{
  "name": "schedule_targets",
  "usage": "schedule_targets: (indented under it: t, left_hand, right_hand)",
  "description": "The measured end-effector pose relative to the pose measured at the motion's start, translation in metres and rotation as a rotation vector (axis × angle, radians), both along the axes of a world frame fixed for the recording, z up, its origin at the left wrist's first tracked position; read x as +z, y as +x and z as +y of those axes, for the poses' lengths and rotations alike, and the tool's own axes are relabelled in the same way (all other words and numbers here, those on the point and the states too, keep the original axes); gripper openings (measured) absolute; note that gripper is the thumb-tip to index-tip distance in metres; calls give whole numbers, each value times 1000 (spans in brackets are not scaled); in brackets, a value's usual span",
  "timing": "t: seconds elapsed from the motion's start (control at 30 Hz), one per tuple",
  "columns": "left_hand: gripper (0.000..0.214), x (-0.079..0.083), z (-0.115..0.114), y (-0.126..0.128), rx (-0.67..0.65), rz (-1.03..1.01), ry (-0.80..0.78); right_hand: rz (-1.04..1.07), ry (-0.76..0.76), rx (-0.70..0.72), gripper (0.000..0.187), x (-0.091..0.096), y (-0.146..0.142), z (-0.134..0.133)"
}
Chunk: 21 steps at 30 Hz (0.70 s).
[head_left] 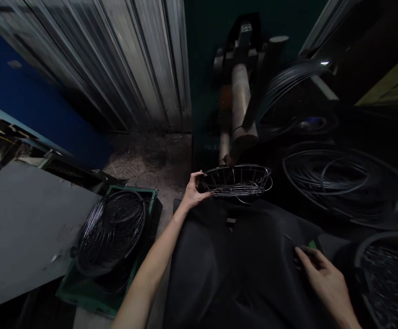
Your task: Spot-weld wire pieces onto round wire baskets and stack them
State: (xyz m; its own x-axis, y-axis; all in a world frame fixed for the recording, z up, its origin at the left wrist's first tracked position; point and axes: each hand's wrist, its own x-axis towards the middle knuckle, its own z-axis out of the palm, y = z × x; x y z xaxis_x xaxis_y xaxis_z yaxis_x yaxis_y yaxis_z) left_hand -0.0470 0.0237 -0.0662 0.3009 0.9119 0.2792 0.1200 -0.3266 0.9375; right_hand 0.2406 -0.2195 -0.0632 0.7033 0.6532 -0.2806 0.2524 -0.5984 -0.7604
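My left hand [196, 193] grips the left end of a small metal wire basket [237, 190], thumb below and fingers above. The basket sits in front of the machine's lower arm and electrode [226, 157], over my dark apron [226, 260]. Lower right, my right hand [324, 276] is closed in a pinch, apart from the basket. A thin piece of wire [289, 238] juts from its fingertips; the rest of that piece is hidden by the fingers and shadow.
At right stand a dark tub [358, 267] of small wire pieces and a round container [288, 178] of wire rings. A green crate [152, 194] at left holds a basin of wire rings, beside a grey panel [37, 237]. The machine's thick cylinder [241, 96] juts out ahead.
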Motion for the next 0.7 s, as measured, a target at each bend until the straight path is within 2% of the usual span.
schedule_targets:
  t: [0.1,0.3,0.57,0.7]
  left_hand:
    - [65,0,4,0,9,-7,32]
    - [62,3,7,-2,21,73,105]
    - [59,11,12,-12,50,185,221]
    - [77,13,12,-12,59,211,276]
  right_hand:
    - [164,-64,-66,55,6,-4,3]
    - [126,-81,-83,50,20,-10,7]
    - [172,20,-98,49,12,-10,0]
    - [179,53,-96,48,7,-9,-2]
